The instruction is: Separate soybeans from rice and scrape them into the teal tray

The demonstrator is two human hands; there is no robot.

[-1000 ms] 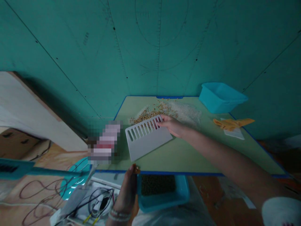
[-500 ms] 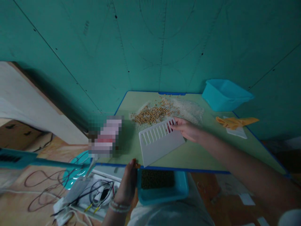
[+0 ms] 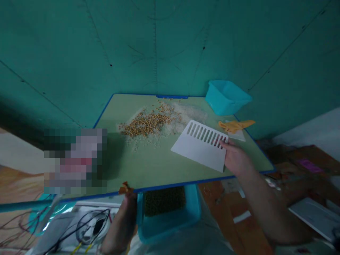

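A thin white slotted board (image 3: pixel 198 152) is in my right hand (image 3: pixel 236 157), which grips its right end over the right part of the table; its slots run along the far edge. Left of and beyond the board lie round tan beans (image 3: pixel 148 124) mixed with white grains (image 3: pixel 190 111), perhaps rice. My left hand (image 3: pixel 129 205) is closed at the left side of a blue tub (image 3: pixel 170 232) below the table's front edge. Small dark-green grains (image 3: pixel 164 202) fill part of that tub. A small orange-brown scrap (image 3: pixel 125 187) sits on the table edge by my left hand.
Another blue tub (image 3: pixel 225 97) stands at the table's (image 3: pixel 148 166) back right. In front of it an orange cloth (image 3: pixel 235 125) lies over something white. A blurred-out pinkish item (image 3: pixel 77 159) is at the left edge. Cables (image 3: pixel 90 226) lie below left.
My right hand has carried the slotted board to the right, away from the bean pile, and its tilt has changed. The whole view has shifted. My left hand stays by the tub.
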